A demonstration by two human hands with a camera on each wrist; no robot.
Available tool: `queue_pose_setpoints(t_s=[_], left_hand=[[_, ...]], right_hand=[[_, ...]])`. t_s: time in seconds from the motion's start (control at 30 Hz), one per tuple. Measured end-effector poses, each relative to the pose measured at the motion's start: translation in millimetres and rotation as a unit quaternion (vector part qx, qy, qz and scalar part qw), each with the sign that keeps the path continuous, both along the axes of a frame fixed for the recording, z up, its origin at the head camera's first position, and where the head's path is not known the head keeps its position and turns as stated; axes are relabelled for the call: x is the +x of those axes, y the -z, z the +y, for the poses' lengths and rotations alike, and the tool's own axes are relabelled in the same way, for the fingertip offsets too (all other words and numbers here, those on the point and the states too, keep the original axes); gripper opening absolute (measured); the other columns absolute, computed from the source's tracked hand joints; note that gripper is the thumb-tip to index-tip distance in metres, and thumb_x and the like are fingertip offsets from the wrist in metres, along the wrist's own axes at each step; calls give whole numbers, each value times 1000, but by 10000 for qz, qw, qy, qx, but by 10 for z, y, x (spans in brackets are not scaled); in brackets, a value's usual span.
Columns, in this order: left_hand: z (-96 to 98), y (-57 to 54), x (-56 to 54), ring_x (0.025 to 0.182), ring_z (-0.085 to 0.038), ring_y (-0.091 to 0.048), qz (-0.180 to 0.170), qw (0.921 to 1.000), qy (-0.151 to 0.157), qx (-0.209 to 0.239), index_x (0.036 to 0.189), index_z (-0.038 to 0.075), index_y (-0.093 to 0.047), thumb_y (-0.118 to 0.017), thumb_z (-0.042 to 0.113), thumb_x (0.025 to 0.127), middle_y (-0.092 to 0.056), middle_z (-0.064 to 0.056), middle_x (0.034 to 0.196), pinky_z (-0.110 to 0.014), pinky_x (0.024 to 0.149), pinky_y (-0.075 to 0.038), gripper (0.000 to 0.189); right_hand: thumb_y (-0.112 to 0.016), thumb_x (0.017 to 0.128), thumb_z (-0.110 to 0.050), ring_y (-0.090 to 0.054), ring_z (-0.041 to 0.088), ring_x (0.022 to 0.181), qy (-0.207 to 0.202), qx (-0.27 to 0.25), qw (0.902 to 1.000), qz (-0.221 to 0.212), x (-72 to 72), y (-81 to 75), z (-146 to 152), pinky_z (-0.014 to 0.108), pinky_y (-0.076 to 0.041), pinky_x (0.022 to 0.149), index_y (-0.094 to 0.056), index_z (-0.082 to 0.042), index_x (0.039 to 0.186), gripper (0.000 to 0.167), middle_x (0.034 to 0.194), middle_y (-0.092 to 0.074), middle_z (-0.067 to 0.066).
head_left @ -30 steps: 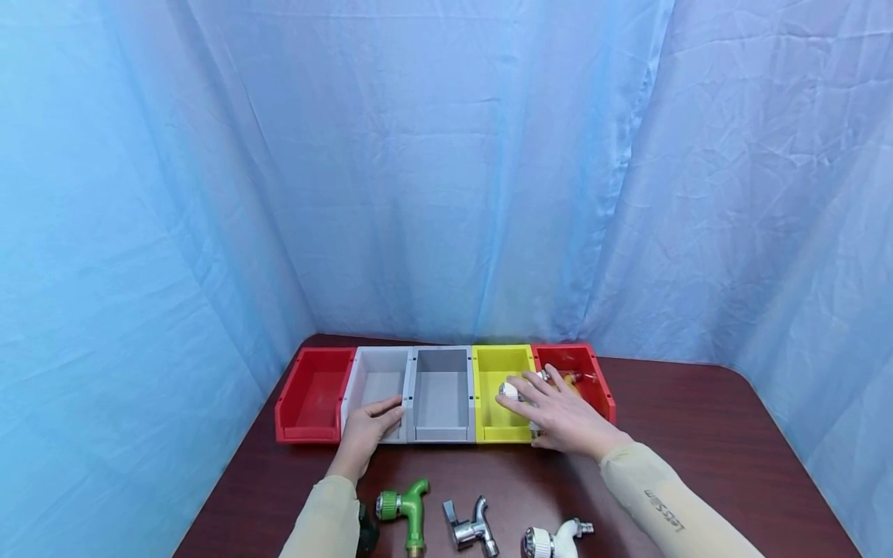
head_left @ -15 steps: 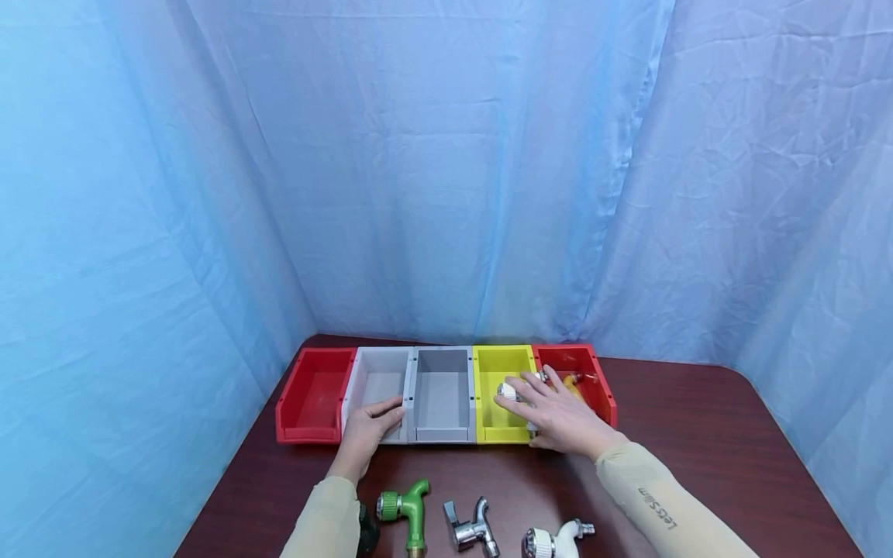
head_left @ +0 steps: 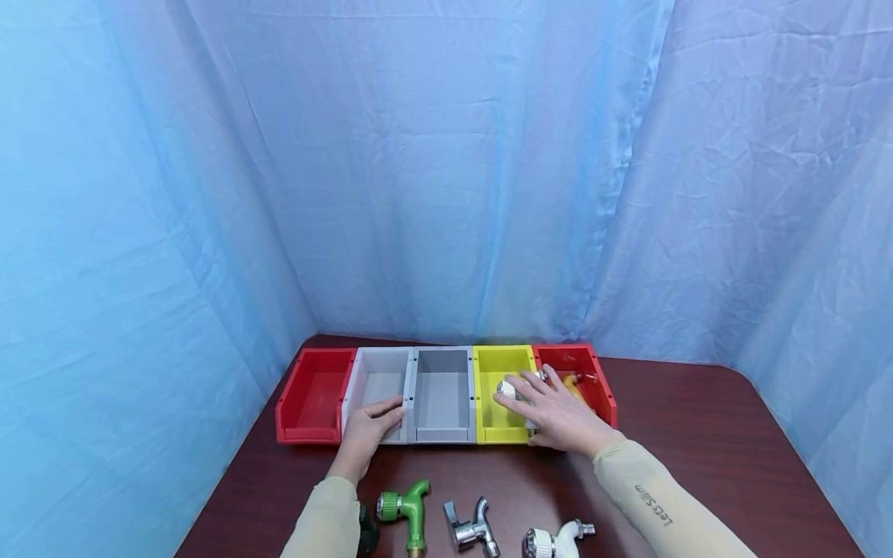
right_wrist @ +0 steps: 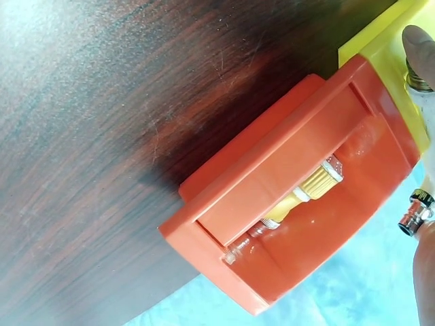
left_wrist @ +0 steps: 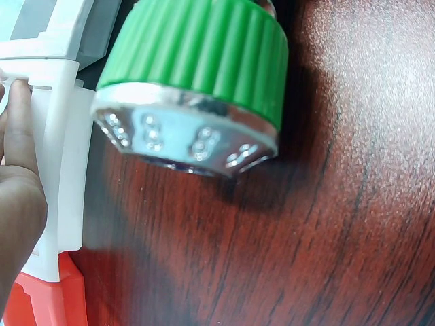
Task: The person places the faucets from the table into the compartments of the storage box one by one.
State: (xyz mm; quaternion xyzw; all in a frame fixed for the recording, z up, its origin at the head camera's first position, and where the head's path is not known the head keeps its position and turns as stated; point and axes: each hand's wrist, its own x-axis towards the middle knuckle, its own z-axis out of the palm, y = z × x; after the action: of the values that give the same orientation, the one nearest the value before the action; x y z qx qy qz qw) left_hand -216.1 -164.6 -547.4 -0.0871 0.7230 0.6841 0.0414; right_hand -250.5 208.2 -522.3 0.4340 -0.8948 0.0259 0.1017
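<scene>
My right hand (head_left: 561, 417) grips a white faucet (head_left: 507, 390) over the yellow bin (head_left: 504, 358), beside its border with the right red bin (head_left: 604, 395). The hand covers most of the faucet; its round knob shows at the fingertips, and its metal hose end (right_wrist: 414, 214) sticks out in the right wrist view. My left hand (head_left: 364, 435) rests at the white bin (head_left: 351, 399), fingers fairly straight, with fingertips at the wall beside the grey bin (head_left: 441, 387). Close by the left wrist is a green faucet (head_left: 415, 515), its ribbed knob (left_wrist: 197, 61) large in the left wrist view.
Another red bin (head_left: 317, 395) ends the row at left. A yellow faucet (right_wrist: 319, 183) lies in the right red bin. Near the front are a chrome faucet (head_left: 473, 532), a second white faucet (head_left: 561, 541) and a dark object (head_left: 367, 531) partly behind the left sleeve. Blue curtains (head_left: 446, 170) surround the table.
My right hand and forearm have shifted very slightly left, with the white faucet still held. The left hand stays in place.
</scene>
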Motion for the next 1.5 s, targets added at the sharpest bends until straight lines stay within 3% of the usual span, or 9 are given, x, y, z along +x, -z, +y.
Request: queue_pose_setpoints(t_s=[0.3,0.6,0.9,1.2,1.5], left_hand=[[-9,10,-3,130,-24,-58,-22,10000,37,-46,135,5,-67,-72,20,97,-58,-18,145,-31,97,-56,41],[-9,-33,24,134,-28,-55,-84,9998,86,-173,136,9,-67,-73,25,97,-57,-16,146,-33,99,-55,43],[-6,-24,23,128,-23,-60,-46,10000,14,-71,134,7,-68,-73,21,97,-59,-17,144,-31,98,-55,41],[-12,-13,23,136,-31,-52,-41,9999,68,-143,137,7,-65,-71,23,98,-56,-18,147,-34,100,-54,43],[-12,7,-12,132,-28,-56,-79,9999,90,-86,136,2,-65,-69,14,99,-56,-21,146,-33,98,-55,39]], right_hand=[[-96,66,-36,-37,39,147,72,-66,9998,-166,-16,-6,-21,69,-18,121,-37,-29,160,110,161,-39,12],[-92,72,-43,-38,38,146,26,79,10000,10,-53,2,-32,70,-21,119,-37,-28,160,105,161,-39,13],[-92,72,-42,-39,39,146,-60,-16,10000,48,-83,28,-56,70,-21,119,-39,-26,159,104,161,-38,13],[-93,72,-39,-38,38,146,-28,-61,9999,-77,-78,-18,-84,69,-20,120,-39,-26,159,103,161,-38,12],[-93,71,-39,-37,38,146,-15,-51,10000,-41,-111,5,-97,69,-20,119,-39,-27,159,104,160,-39,12]])
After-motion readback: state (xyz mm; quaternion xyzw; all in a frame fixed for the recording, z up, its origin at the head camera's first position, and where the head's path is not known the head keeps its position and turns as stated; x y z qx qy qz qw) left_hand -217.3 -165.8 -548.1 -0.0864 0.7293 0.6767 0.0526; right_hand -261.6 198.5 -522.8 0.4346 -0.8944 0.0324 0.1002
